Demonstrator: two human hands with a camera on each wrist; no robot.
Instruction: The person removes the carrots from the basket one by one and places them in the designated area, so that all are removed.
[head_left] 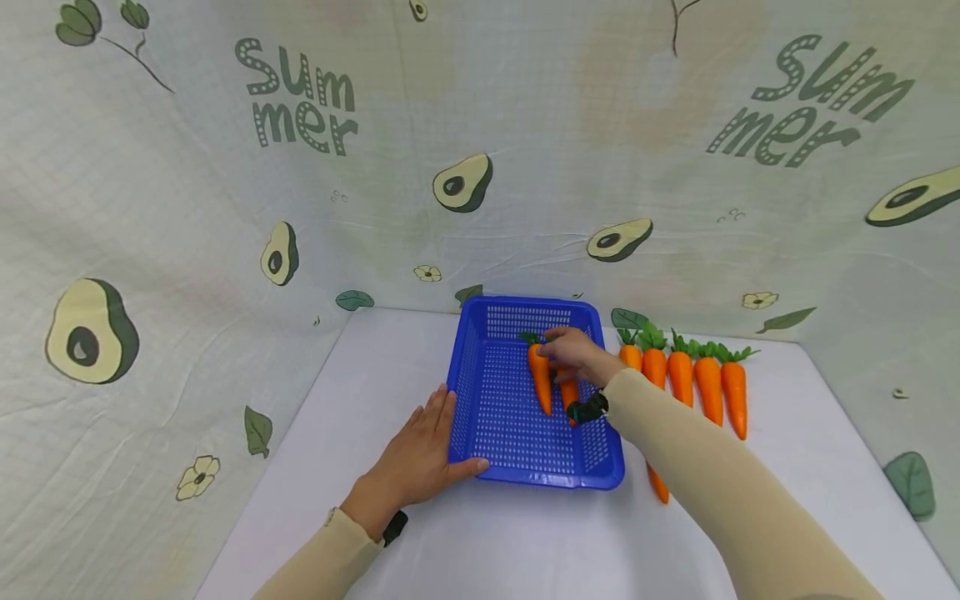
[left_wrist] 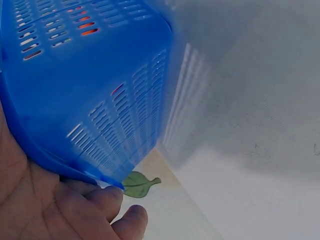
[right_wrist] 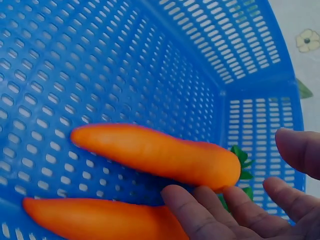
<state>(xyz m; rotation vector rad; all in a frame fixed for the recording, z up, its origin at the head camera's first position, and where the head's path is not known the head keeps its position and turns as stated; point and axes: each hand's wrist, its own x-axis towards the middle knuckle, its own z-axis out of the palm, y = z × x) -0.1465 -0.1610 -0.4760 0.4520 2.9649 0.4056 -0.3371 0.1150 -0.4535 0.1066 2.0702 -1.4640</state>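
A blue perforated plastic basket (head_left: 510,475) stands on the table with two orange carrots in it. My left hand (head_left: 420,446) rests against its near left side, fingers straight along the wall and thumb over the front rim. Inside the basket, my right hand (head_left: 577,357) is over the leafy ends of the carrots. The right wrist view shows its fingers spread and the thumb apart, with nothing pinched. One carrot (right_wrist: 155,152) lies just beyond the fingertips. The other carrot (right_wrist: 100,217) lies partly hidden behind the fingers, which may touch it.
Several more carrots (head_left: 708,387) with green tops lie in a row on the white table (head_left: 390,358), right of the basket. My right forearm hides part of them. A carrot tip (head_left: 657,485) shows below that sleeve. Printed cloth (head_left: 525,108) hangs behind and beside the table.
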